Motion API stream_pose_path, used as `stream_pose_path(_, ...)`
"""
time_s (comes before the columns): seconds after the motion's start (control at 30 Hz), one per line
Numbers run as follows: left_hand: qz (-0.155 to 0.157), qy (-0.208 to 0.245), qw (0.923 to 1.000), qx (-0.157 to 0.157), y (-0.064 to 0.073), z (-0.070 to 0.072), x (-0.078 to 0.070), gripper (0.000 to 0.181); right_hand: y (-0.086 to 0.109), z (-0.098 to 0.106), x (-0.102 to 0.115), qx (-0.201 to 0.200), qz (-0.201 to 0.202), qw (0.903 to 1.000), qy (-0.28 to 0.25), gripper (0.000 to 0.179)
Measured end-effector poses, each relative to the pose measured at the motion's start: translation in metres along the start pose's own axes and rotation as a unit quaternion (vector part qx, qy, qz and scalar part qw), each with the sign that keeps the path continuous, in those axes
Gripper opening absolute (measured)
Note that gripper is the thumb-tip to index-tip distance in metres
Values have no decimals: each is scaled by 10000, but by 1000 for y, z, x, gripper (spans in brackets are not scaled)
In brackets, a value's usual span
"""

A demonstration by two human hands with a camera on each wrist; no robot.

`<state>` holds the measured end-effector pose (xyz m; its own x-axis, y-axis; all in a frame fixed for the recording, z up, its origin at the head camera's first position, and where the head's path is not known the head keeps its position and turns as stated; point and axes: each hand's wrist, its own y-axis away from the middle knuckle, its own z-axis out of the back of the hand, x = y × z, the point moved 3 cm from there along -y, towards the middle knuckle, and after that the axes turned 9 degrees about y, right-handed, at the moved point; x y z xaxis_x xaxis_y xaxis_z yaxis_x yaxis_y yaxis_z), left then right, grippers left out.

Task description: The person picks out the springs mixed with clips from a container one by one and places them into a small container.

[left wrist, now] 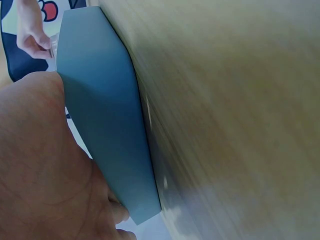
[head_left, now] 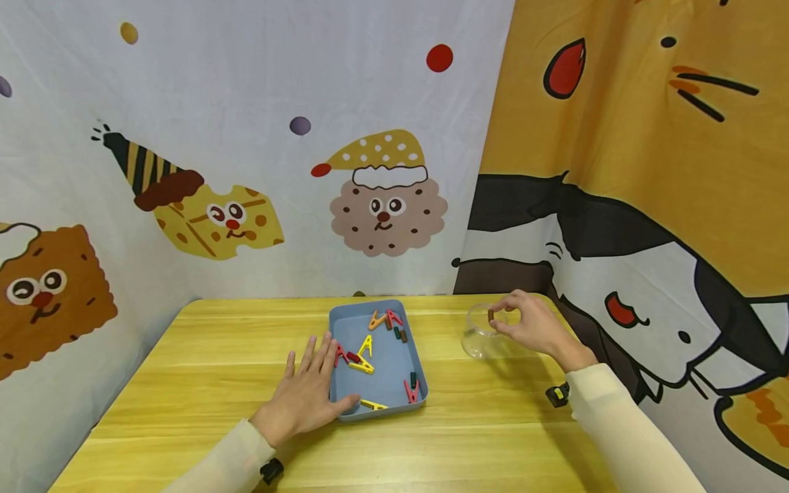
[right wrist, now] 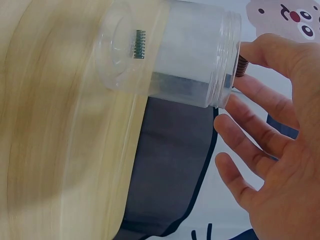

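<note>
In what looked like a placing step, the right hand (head_left: 535, 330) pinched a brown ribbed piece (right wrist: 242, 66) at the mouth of the clear jar (right wrist: 185, 55), the left hand (head_left: 303, 398) lay spread against the blue tray (head_left: 394, 413), and the next move seemingly called for a clean release.

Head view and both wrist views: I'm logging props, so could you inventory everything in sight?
Table: 1, yellow wood, foreground.
Tray: 1, blue-grey, on table.
Jar: 1, clear, on table, right of tray.
Clips: 7 visible; 3 yellow, 3 pinkish-red, 1 orange, in tray.
Coils: 7 visible; 2 brown, 2 dark green, 1 red in tray; 1 green in jar; 1 brown at its mouth.
Curtain: count unclear, white and orange, behind and beside table.
Wrist devices: 2, mostly black, one per wrist.
Sleeves: 2, cream, one per arm.
Left hand: 1, at tray's left edge.
Right hand: 1, pinching brown coil.
</note>
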<state>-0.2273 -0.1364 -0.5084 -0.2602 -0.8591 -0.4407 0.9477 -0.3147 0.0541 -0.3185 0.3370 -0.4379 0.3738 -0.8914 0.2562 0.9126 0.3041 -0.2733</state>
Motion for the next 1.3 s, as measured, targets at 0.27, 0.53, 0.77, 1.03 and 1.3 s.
stream_pose_path(0.27,1,41,10000,29,0,1,0,123,0,1,-2,29,-53,10000,-56,21)
stream_pose_path(0.53,-3,10,10000,47,-1,1,0,122,1,5,-4,58,-109,9999,54,22)
stream_pose_path(0.77,-15,2,10000,20,-1,2,0,122,2,7,-7,46,-173,9996,204,23)
stream_pose_path(1.03,-9,35,10000,34,-1,1,1,123,2,7,-12,104,-231,9997,61,23)
stream_pose_path(1.3,19,-12,10000,45,0,0,2,123,3,8,-13,51,-283,9996,-51,22)
